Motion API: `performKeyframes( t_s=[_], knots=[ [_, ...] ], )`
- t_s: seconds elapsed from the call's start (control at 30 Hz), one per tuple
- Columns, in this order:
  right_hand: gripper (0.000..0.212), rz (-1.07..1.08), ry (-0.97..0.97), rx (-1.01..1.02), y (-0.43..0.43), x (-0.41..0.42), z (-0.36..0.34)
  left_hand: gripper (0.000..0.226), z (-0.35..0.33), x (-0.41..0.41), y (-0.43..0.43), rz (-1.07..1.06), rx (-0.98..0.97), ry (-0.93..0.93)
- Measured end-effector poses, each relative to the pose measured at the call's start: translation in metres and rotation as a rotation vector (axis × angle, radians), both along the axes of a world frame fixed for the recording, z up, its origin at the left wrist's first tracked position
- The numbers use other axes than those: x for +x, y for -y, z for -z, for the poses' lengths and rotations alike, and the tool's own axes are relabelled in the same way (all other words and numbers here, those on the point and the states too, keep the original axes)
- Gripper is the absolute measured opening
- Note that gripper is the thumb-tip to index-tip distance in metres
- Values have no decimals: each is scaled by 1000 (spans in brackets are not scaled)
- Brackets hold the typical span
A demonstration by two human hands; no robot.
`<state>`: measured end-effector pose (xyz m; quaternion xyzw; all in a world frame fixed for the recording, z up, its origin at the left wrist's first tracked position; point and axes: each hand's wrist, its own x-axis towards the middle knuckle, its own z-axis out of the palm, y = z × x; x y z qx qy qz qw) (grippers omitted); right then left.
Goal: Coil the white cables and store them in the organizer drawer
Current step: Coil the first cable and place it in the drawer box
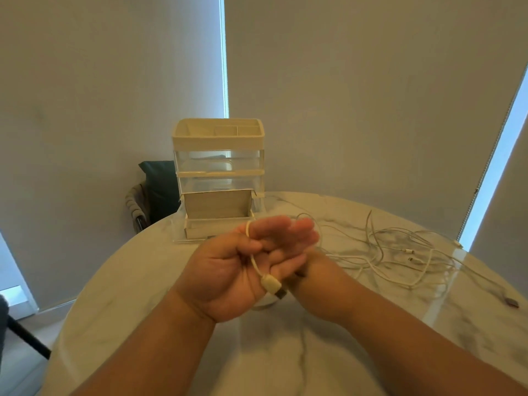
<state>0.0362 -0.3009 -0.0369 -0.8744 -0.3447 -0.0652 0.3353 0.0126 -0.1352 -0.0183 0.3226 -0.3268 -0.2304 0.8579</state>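
My left hand (228, 275) is palm up over the middle of the table. Its thumb presses a white cable (255, 264) against the palm. The cable loops over the fingers, and its USB plug (273, 284) hangs at the heel of the hand. My right hand (311, 267) lies tight against and partly behind the left fingers, so its own fingers are hidden. A tangle of loose white cables (400, 247) lies on the table to the right. The organizer (218, 155) stands behind my hands, with its bottom drawer (217, 228) pulled out.
The round marble table (200, 352) ends close on the left and right. A cable end with a dark plug (511, 302) lies near the right rim. A chair with a dark cushion (158, 190) stands behind the table, left of the organizer.
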Motion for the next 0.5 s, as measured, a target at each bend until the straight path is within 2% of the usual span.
performKeyframes(
  t_s=[0.1,0.23,0.3,0.37,0.5],
  knots=[
    [39,18,-70,-71,-6,-4,3,44,-2,2,-8,-71,-60,-38],
    [33,-29,-144,-75,-9,-5,3,42,-9,-5,-9,-228,-29,-78],
    [29,-34,-263,71,-8,-6,5,44,-11,-9,-8,-241,-10,-96],
    [35,23,-403,324,-4,-3,9,47,-11,-11,-8,-248,54,-110],
    [22,269,-346,593,7,17,14,54,-8,-14,-4,-266,251,-137]
  ],
)
